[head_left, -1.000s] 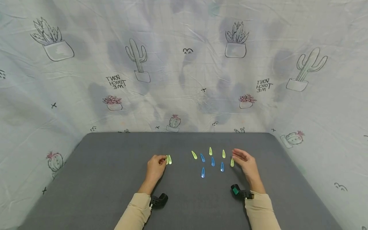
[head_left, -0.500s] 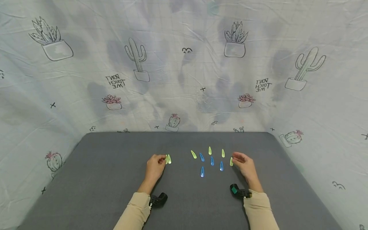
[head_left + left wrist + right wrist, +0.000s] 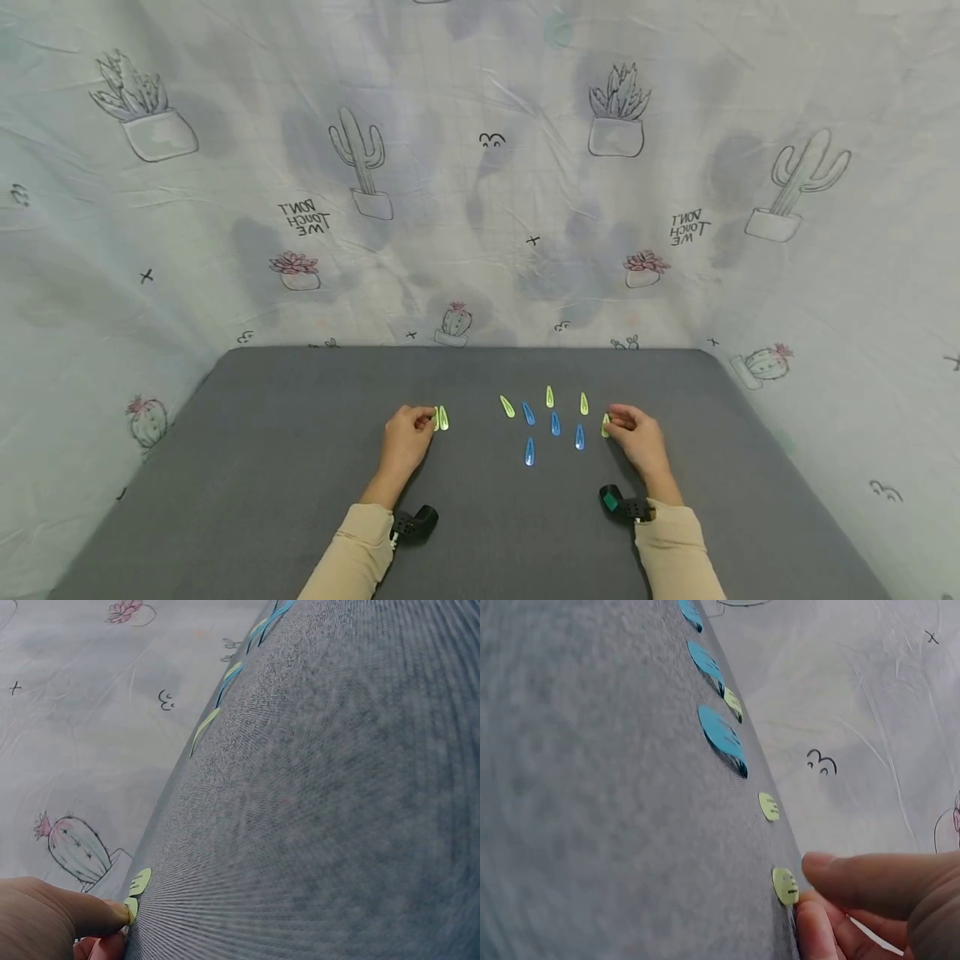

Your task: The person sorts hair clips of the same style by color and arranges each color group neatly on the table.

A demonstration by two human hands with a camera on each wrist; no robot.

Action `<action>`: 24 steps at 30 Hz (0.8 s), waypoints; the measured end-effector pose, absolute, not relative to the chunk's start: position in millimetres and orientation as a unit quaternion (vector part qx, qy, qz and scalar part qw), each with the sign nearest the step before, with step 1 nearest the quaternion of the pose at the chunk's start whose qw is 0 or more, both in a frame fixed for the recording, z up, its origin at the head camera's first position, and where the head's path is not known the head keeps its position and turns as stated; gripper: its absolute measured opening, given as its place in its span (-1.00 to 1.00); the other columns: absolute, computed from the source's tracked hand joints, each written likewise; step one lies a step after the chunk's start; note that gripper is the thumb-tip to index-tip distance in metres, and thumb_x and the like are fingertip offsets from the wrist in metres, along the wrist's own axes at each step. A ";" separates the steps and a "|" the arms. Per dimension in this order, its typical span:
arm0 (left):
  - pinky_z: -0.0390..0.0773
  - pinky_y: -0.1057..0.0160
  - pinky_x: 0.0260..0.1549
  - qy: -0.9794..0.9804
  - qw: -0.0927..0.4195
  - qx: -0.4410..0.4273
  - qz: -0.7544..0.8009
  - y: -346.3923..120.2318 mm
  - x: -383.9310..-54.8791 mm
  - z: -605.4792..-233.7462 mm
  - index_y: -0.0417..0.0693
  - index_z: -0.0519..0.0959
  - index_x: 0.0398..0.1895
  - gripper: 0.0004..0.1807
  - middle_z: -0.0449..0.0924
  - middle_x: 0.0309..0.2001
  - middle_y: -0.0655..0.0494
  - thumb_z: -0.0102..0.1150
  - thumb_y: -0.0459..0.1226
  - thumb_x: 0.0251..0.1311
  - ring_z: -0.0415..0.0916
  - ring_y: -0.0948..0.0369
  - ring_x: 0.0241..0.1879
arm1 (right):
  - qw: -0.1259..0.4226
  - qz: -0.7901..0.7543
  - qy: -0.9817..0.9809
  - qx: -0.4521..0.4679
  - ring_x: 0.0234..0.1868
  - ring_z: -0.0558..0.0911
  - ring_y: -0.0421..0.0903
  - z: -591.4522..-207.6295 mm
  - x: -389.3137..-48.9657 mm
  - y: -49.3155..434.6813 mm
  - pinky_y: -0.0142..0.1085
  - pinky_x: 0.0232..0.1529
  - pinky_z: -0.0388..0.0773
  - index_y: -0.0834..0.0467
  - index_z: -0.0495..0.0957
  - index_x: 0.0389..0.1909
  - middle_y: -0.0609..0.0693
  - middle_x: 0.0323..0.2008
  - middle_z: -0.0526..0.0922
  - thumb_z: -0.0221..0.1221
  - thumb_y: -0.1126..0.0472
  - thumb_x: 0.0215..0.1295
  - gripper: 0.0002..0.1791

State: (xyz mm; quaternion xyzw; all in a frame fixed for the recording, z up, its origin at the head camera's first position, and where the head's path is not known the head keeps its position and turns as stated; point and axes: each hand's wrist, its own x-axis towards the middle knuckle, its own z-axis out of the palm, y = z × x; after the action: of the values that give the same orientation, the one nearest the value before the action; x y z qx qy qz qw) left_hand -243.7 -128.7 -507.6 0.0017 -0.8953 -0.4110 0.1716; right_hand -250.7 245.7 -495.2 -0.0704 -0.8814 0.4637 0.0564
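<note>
My left hand [image 3: 405, 440] pinches a yellow-green snap hair clip [image 3: 131, 910] between thumb and fingers at the left of the grey table. A second yellow-green clip [image 3: 444, 418] lies right beside it. At the right, my right hand [image 3: 641, 442] is at the outermost yellow-green clip [image 3: 605, 426]. In the right wrist view the thumb [image 3: 870, 881] is a little apart from that clip, and the fingertips are right at its edge. Between the hands lie several blue clips [image 3: 580, 437] and more yellow-green ones [image 3: 550, 397], all flat on the table.
The grey table [image 3: 300, 483] has its far edge against a pale hanging cloth [image 3: 450, 250] printed with cacti. A black wrist camera [image 3: 415, 523] sits on the left wrist, another camera [image 3: 622, 504] on the right.
My right hand has come down and slightly nearer to the outermost yellow-green clip, its fingers now around the clip's side. The left hand stays at its clip. The head view shifts slightly.
</note>
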 end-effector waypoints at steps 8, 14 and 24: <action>0.41 0.29 -0.46 -0.895 0.176 0.002 -0.409 -129.1 -243.7 -509.8 -0.18 0.70 -0.31 -0.87 0.50 -0.47 0.05 0.26 -0.41 0.05 0.42 0.22 -0.47 | 0.069 0.410 -0.906 -0.077 -0.18 0.63 0.02 -497.4 -252.7 240.7 -0.26 -0.18 0.47 0.32 0.57 -0.02 0.21 -0.19 0.67 0.28 0.28 0.13 -0.62; 0.41 0.29 -0.46 -0.894 0.180 0.003 -0.409 -129.9 -243.2 -509.1 -0.18 0.70 -0.30 -0.87 0.50 -0.47 0.05 0.26 -0.40 0.05 0.42 0.22 -0.47 | 0.073 0.379 -0.919 -0.082 -0.27 0.61 0.05 -492.3 -256.3 236.1 -0.23 -0.27 0.47 0.37 0.58 -0.10 0.20 -0.28 0.66 0.27 0.30 0.10 -0.66; 0.40 0.30 -0.48 -0.894 0.182 -0.001 -0.409 -127.6 -243.2 -509.1 -0.18 0.70 -0.31 -0.87 0.49 -0.48 0.06 0.27 -0.40 0.05 0.41 0.23 -0.48 | 0.067 0.365 -0.921 -0.115 -0.33 0.56 0.02 -487.8 -256.4 232.1 -0.21 -0.32 0.44 0.36 0.61 -0.12 0.14 -0.36 0.64 0.25 0.32 0.11 -0.69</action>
State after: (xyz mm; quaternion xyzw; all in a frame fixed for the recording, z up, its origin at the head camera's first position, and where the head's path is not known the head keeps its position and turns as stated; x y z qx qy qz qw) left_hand -243.2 -127.6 -509.1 -0.0010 -0.8940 -0.4095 0.1821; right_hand -256.4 232.1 -487.8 -0.1145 -0.9213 0.3655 0.0667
